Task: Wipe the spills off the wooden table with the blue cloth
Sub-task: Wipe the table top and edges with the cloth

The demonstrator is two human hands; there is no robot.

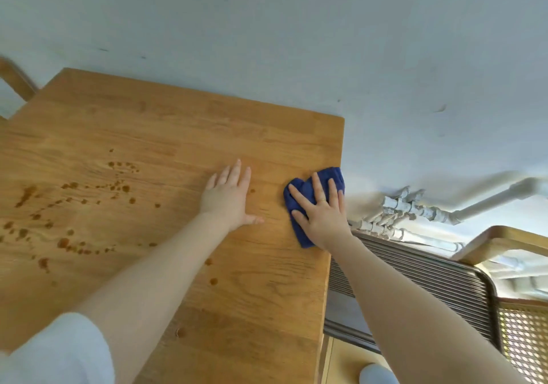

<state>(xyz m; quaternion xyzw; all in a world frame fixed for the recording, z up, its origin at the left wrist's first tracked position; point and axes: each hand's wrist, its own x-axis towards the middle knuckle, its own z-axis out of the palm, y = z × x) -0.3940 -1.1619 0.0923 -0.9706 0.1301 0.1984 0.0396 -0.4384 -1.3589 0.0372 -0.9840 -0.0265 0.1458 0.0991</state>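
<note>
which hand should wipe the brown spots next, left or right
Right. The right hand already presses the blue cloth flat near the table's right edge; the left hand lies bare on the wood, nearer the spills.

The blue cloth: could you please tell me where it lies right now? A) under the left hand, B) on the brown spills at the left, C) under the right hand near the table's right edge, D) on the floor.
C: the blue cloth is pressed flat under the right hand near the wooden table's right edge.
</note>
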